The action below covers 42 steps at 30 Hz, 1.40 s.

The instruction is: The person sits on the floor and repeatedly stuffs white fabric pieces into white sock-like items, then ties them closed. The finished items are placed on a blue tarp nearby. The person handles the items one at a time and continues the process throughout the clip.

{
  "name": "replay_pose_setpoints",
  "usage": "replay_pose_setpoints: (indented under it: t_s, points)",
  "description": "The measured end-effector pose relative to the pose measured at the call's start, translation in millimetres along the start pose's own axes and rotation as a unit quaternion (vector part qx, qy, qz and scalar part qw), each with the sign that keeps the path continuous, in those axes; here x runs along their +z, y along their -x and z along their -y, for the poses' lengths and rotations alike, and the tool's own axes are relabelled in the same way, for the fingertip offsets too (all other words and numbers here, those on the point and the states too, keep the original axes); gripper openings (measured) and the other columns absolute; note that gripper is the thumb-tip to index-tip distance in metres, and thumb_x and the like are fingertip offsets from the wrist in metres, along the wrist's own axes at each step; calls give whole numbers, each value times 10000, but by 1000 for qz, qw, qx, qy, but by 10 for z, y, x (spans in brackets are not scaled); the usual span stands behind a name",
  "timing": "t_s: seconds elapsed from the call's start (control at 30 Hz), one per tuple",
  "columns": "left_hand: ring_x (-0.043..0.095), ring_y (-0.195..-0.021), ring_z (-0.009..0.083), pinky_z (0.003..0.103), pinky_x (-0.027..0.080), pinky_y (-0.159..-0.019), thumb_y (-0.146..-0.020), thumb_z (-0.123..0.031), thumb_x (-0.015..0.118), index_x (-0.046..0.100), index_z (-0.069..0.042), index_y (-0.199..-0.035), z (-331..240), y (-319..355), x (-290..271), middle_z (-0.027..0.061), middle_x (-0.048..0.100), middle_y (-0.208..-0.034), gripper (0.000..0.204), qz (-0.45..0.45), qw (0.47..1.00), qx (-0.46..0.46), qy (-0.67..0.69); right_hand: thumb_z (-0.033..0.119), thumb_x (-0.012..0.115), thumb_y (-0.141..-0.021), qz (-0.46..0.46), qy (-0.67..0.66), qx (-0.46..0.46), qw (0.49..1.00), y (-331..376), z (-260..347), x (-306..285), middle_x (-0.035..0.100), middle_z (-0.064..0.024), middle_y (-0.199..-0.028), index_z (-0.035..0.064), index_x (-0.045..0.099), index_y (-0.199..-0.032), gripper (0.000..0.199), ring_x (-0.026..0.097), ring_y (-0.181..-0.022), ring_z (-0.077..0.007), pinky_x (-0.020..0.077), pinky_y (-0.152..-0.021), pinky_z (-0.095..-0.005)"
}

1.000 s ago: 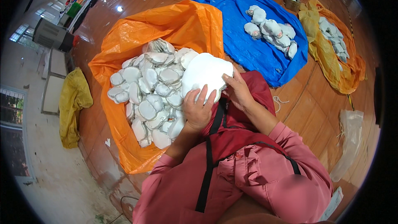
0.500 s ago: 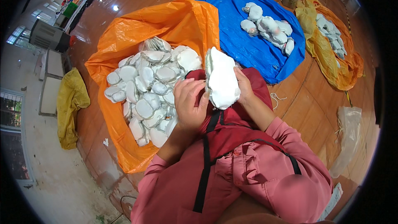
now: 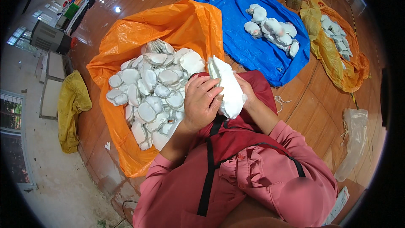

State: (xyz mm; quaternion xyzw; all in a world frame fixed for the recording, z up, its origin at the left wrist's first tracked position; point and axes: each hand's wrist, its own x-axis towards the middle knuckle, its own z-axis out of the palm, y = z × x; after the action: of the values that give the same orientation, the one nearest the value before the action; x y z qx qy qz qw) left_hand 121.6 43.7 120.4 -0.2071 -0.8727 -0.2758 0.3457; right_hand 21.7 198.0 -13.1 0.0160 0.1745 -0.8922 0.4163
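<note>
Over my lap I hold a thick stack of white, soft-looking pieces (image 3: 232, 90) with a wavy outline. My left hand (image 3: 203, 103) presses on its left side, fingers together across the layered edge and thumb near the lower end. On the right side, my right hand (image 3: 246, 89) grips it, with part of the fingers hidden behind the stack. Just left of my left hand, many similar white rounded bundles (image 3: 147, 110) lie heaped in an open orange sack (image 3: 120, 31).
A blue sheet (image 3: 236, 29) beyond carries a smaller pile of white bundles (image 3: 274, 27). At far right is a yellow-orange sack (image 3: 314, 29) with pale pieces. A crumpled yellow sack (image 3: 74, 109) lies at left, and a clear plastic bag (image 3: 354, 141) rests on the tiled floor at right.
The stack has come slightly down toward me and turned, showing more of its layered left edge. My left hand has shifted right, its fingers reaching further over the stack.
</note>
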Motion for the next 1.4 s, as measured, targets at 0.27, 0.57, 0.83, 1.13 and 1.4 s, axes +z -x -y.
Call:
replay_pose_setpoints:
  t_s: [0.27,0.57,0.83,1.13,1.4]
  points:
    - [534,-1076,292,509,358,-999,-829,-224,673,656,-101,-1000,15,5,-37,52,623,-1151,211,42,999,25,-25,218,445,-1014,11,-39,46,998,-33,-26,-99,616,-153,-1194,33,464,-1309,348,650,-1035,-276,554,-879,-424]
    - [528,-1098,265,512,336,-1031,-841,-302,666,670,-123,-1050,60,14,-137,35,622,-1175,275,92,992,67,-56,228,439,-1017,29,-39,80,996,18,-18,-44,624,-163,-1188,14,471,-1320,372,659,-1016,-294,564,-859,-440]
    - [507,-1147,231,508,328,-1043,-811,-369,682,673,-143,-1087,74,-12,-185,6,617,-1175,357,116,986,89,-77,239,426,-1022,35,-33,107,993,37,3,-43,621,-162,-1203,16,477,-1328,382,666,-1002,-293,576,-837,-425]
    - [542,-1127,257,515,300,-1056,-848,-462,647,599,-89,-1152,126,47,-103,44,627,-1229,484,112,988,97,-40,478,374,-992,128,-127,255,950,193,75,132,665,-240,-1063,52,532,-1297,547,661,-886,-464,513,-714,-669]
    - [520,-1151,282,522,297,-1059,-748,-542,704,529,-69,-1217,122,-17,-76,80,603,-1223,688,138,988,73,-19,368,398,-1010,51,-117,193,973,119,47,96,677,-200,-1054,38,546,-1270,445,684,-867,-369,561,-731,-545]
